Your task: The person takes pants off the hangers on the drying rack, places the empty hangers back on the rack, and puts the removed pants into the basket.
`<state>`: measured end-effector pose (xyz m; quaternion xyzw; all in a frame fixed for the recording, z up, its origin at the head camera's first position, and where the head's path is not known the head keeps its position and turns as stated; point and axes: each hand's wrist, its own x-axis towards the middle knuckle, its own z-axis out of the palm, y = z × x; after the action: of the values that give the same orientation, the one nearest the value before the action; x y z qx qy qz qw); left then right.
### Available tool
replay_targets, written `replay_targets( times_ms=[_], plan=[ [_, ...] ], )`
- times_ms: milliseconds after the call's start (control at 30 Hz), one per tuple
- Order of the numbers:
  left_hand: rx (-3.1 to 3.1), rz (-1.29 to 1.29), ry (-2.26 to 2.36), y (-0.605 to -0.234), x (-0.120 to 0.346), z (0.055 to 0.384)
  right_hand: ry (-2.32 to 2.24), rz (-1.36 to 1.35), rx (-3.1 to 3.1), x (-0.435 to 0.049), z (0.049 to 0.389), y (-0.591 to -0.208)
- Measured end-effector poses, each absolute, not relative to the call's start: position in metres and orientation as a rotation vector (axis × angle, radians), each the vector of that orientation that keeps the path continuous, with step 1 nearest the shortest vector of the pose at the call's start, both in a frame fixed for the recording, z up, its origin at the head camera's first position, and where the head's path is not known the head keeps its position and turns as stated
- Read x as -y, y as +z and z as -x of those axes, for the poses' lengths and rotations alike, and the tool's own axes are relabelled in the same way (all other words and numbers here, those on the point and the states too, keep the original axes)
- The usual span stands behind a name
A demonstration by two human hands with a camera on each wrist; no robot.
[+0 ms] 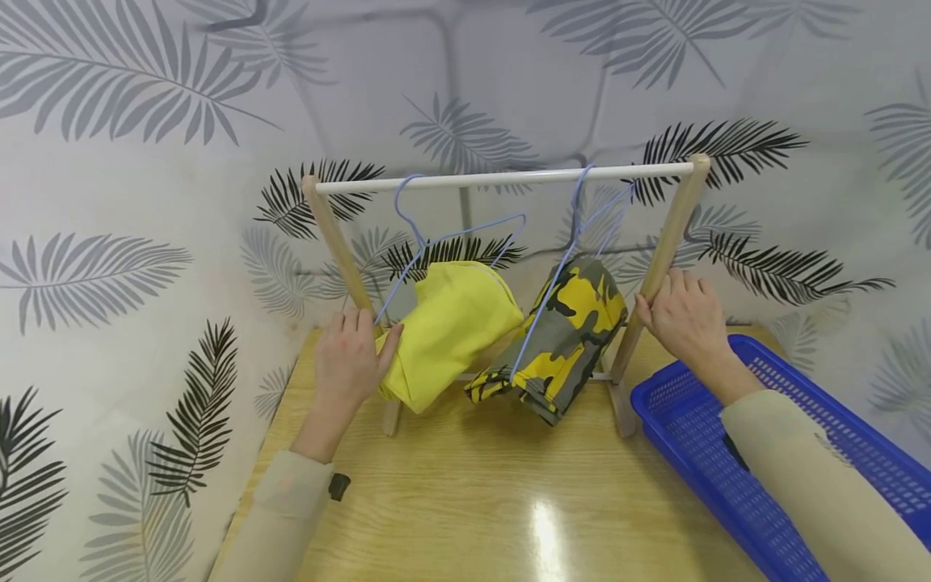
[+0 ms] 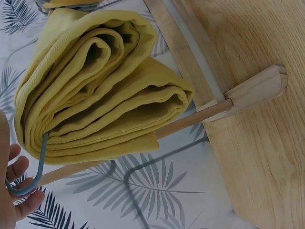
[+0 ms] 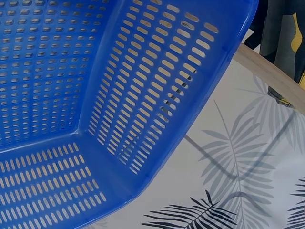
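Observation:
A small clothes rack with a white top bar (image 1: 502, 178) and wooden posts stands on the table. At its left post (image 1: 338, 242), my left hand (image 1: 349, 356) grips the wood, beside the corner of a blue hanger (image 2: 42, 157). My right hand (image 1: 684, 315) holds the right post (image 1: 672, 222), thumb toward the inside. Over the left hanger hangs a folded yellow cloth garment (image 1: 454, 331), its layered edge showing in the left wrist view. A folded yellow, grey and black camouflage garment (image 1: 575, 323) hangs from the other blue hanger (image 1: 553, 291). The right wrist view does not show the right hand.
A blue perforated plastic basket (image 1: 709, 493) stands at the right, close to the right forearm, and fills much of the right wrist view. Under the rack is a wood-grain table (image 1: 436, 493). A leaf-patterned covering (image 1: 182, 202) forms the background behind it.

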<state>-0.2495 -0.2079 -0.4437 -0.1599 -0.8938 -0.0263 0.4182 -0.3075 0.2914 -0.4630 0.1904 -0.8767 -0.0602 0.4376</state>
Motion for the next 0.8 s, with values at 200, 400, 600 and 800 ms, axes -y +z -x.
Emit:
replay_targets(
  times_ms=[200, 400, 600, 800],
  plan=[
    [2.215, 0.441, -0.007, -0.443, 0.21, 0.253, -0.153, -0.471, 2.14, -0.291, 0.309, -0.464],
    [2.193, 0.503, 0.031, -0.441, 0.21, 0.251, -0.152, -0.465, 2.144, -0.289, 0.309, -0.464],
    [2.209, 0.527, 0.039, -0.438, 0.206, 0.247, -0.156, -0.456, 2.138, -0.288, 0.308, -0.464],
    [2.16, 0.507, 0.069, -0.437, 0.2, 0.243, -0.159, -0.441, 2.154, -0.288, 0.308, -0.465]
  ],
)
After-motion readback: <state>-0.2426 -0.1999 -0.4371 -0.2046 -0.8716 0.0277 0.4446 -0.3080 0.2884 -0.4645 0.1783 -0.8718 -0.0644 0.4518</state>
